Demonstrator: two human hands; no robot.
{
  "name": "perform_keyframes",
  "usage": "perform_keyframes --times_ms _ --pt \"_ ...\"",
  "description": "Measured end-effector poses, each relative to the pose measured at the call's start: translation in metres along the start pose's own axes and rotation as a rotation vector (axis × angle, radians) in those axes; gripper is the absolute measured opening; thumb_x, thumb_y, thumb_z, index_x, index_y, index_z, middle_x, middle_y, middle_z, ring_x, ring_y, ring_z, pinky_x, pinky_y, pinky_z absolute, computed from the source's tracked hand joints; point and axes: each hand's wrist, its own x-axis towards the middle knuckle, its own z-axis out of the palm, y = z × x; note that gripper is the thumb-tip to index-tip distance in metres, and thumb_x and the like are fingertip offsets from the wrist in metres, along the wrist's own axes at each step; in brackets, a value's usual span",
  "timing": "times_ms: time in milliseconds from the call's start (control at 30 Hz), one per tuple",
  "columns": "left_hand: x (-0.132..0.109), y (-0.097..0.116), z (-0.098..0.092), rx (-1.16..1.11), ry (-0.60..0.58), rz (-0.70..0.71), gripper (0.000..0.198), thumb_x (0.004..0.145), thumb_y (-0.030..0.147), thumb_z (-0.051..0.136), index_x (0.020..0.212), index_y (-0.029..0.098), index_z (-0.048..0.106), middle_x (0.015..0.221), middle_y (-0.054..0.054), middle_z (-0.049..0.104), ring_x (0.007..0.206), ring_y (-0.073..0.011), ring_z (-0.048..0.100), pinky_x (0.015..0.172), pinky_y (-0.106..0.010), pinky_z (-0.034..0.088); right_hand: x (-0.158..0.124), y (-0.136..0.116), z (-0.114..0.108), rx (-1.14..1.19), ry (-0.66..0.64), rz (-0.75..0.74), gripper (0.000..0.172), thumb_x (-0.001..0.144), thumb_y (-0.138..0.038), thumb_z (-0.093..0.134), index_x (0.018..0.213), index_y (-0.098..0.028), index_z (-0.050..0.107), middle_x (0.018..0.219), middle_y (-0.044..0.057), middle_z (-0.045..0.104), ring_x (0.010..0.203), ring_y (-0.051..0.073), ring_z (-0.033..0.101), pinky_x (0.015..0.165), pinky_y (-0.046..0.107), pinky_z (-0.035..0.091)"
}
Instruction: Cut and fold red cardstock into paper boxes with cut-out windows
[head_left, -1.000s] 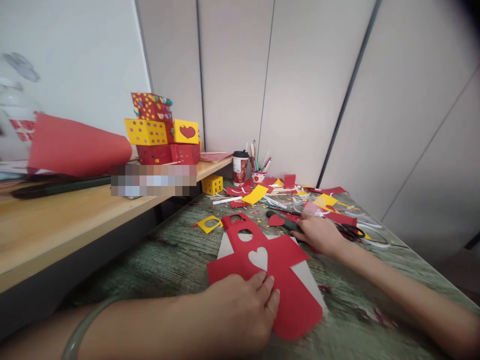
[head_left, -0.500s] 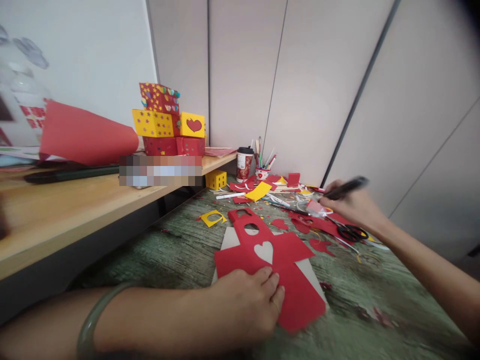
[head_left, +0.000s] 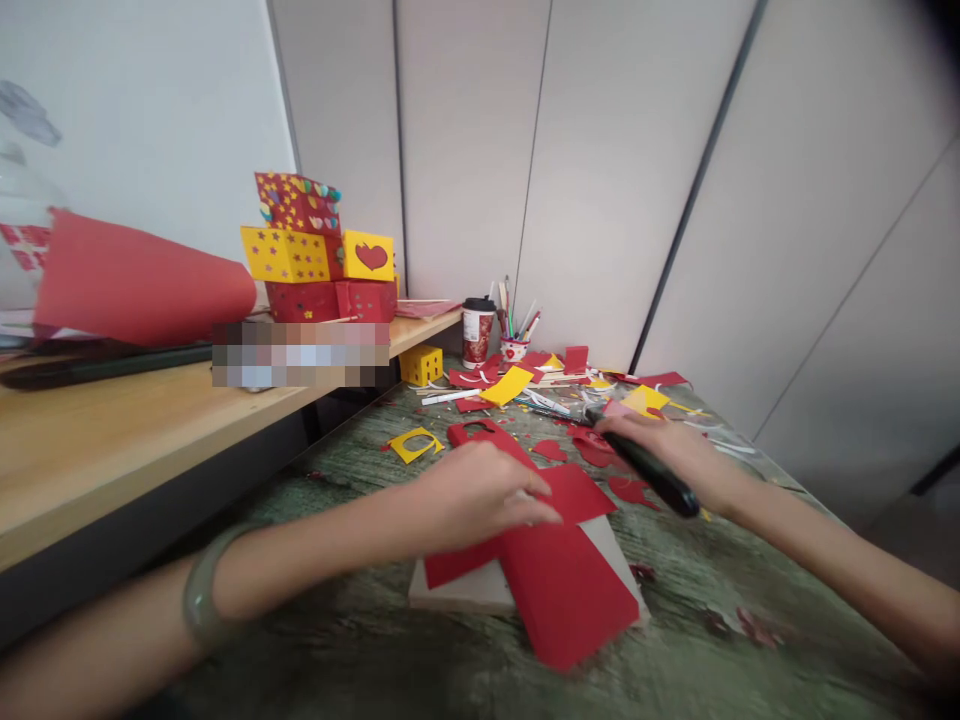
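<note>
A cross-shaped red paper cutout (head_left: 570,590) lies on a pale board (head_left: 469,588), its lower flap hanging past the near edge. My left hand (head_left: 480,490) hovers over its middle, fingers bent and thumb apart, with nothing visible in them; it hides the heart-shaped hole. Around a black utility knife (head_left: 649,465), my right hand (head_left: 675,455) is closed right of the cutout. The knife's thick handle points toward me; its blade is not clear. Near that hand lie red paper scraps (head_left: 630,490) and a red paper heart (head_left: 551,450).
A wooden shelf (head_left: 150,420) on the left bears stacked decorated boxes (head_left: 300,255) and a rolled red sheet (head_left: 142,280). At the back stand a paper cup (head_left: 478,332) and a pen holder (head_left: 515,350). A yellow paper frame (head_left: 415,446) lies left of the cutout.
My left hand has lifted from the lower part of the cutout and moved up over its middle. My right hand has turned the knife and lowered it; the scissors are now hidden.
</note>
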Motion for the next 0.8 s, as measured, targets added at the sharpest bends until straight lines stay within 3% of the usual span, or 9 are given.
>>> perform_keyframes --times_ms 67,167,300,400,467,567,667,800 --pt "0.027 -0.016 -0.003 -0.05 -0.043 -0.046 0.023 0.082 0.028 0.047 0.091 0.019 0.065 0.086 -0.002 0.067 0.076 -0.0131 0.061 0.069 -0.022 0.042 -0.012 0.0 0.006 -0.085 -0.084 -0.065 0.041 0.077 -0.007 0.045 0.112 -0.028 0.051 0.102 0.006 0.061 0.081 0.022 0.061 0.06 0.03 0.045" --pt "0.069 -0.04 0.005 -0.099 -0.104 -0.114 0.022 0.081 0.029 0.051 0.095 0.015 0.061 0.092 -0.003 0.063 0.082 -0.0166 0.059 0.072 -0.027 0.045 -0.023 -0.007 0.015 -0.196 -0.171 -0.144 0.037 0.078 -0.006 0.043 0.108 -0.026 0.054 0.095 0.006 0.062 0.078 0.022 0.062 0.057 0.029 0.046" --pt "0.115 -0.061 0.023 -0.132 -0.204 -0.217 0.03 0.083 0.031 0.048 0.108 0.014 0.051 0.109 -0.007 0.052 0.092 -0.0199 0.054 0.076 -0.037 0.047 -0.027 -0.02 0.022 -0.312 -0.21 -0.176 0.029 0.08 -0.008 0.044 0.104 -0.021 0.056 0.088 0.008 0.063 0.076 0.023 0.062 0.06 0.033 0.048" --pt "0.137 -0.07 0.032 -0.131 -0.282 -0.306 0.03 0.084 0.031 0.048 0.107 0.014 0.051 0.108 -0.006 0.052 0.092 -0.0208 0.053 0.077 -0.038 0.046 -0.033 -0.021 0.021 -0.343 -0.218 -0.155 0.039 0.08 -0.009 0.045 0.115 -0.024 0.049 0.09 0.006 0.064 0.077 0.02 0.062 0.062 0.03 0.049" --pt "0.147 -0.073 0.037 -0.125 -0.336 -0.371 0.03 0.084 0.031 0.048 0.107 0.014 0.051 0.108 -0.006 0.052 0.092 -0.0209 0.053 0.077 -0.038 0.046 -0.039 -0.013 0.019 -0.349 -0.208 -0.102 0.047 0.081 -0.011 0.045 0.124 -0.027 0.039 0.097 0.005 0.064 0.079 0.017 0.063 0.063 0.026 0.049" --pt "0.156 -0.075 0.041 -0.121 -0.405 -0.459 0.03 0.084 0.031 0.048 0.109 0.014 0.05 0.108 -0.007 0.052 0.092 -0.0201 0.054 0.077 -0.038 0.046 -0.045 0.01 0.015 -0.391 -0.148 0.11 0.041 0.085 -0.02 0.037 0.126 -0.024 0.036 0.102 0.007 0.063 0.082 0.019 0.063 0.061 0.028 0.048" --pt "0.159 -0.073 0.042 -0.137 -0.451 -0.515 0.03 0.083 0.03 0.048 0.108 0.014 0.051 0.109 -0.007 0.052 0.092 -0.0201 0.053 0.076 -0.037 0.046 -0.048 0.039 0.015 -0.446 -0.111 0.315 0.035 0.086 -0.024 0.031 0.116 -0.013 0.046 0.106 0.016 0.06 0.088 0.029 0.06 0.059 0.036 0.047" --pt "0.158 -0.071 0.04 -0.166 -0.47 -0.549 0.03 0.084 0.03 0.048 0.109 0.014 0.05 0.109 -0.007 0.052 0.093 -0.0196 0.054 0.077 -0.038 0.046 -0.05 0.063 0.018 -0.444 -0.205 0.431 0.03 0.085 -0.031 0.036 0.086 -0.012 0.059 0.085 0.015 0.065 0.078 0.031 0.063 0.055 0.037 0.046"
